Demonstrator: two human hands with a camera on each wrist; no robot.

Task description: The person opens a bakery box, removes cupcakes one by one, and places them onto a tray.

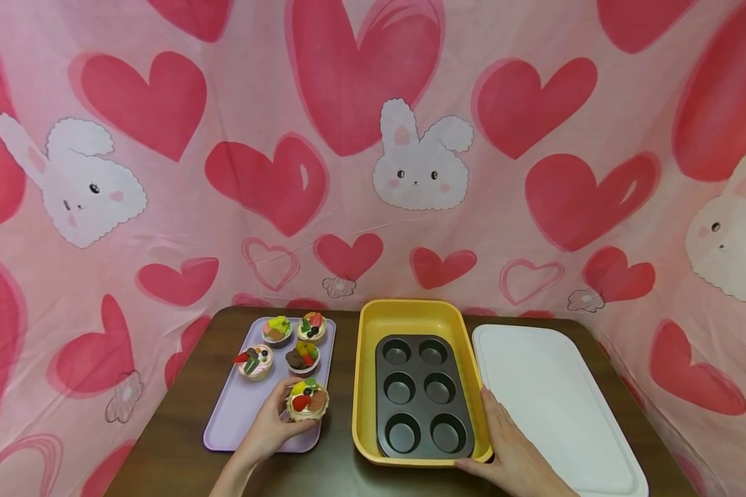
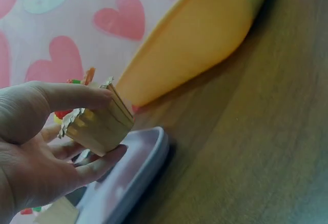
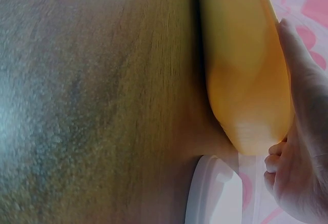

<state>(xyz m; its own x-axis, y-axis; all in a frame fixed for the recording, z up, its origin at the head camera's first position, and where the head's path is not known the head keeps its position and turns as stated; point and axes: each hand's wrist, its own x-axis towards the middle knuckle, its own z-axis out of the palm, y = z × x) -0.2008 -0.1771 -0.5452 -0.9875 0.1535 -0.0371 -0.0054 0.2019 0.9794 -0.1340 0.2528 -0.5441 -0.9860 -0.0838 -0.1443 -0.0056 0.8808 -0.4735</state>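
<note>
The left hand [image 1: 267, 431] pinches a fruit-topped cupcake [image 1: 307, 400] by its pleated paper cup, thumb and fingers [image 2: 97, 168] curled round it just over the lavender tray [image 1: 236, 414], at about nine o'clock from the yellow bin [image 1: 419, 312] that holds the muffin pan [image 1: 421, 395]. The cupcake looks light and easily crushed, its toppings probably loose, so the paper sides are the place to hold. The right hand [image 1: 514, 455] rests against the bin's near right corner, its thumb straight along the wall and the other fingers seemingly tucked underneath.
</note>
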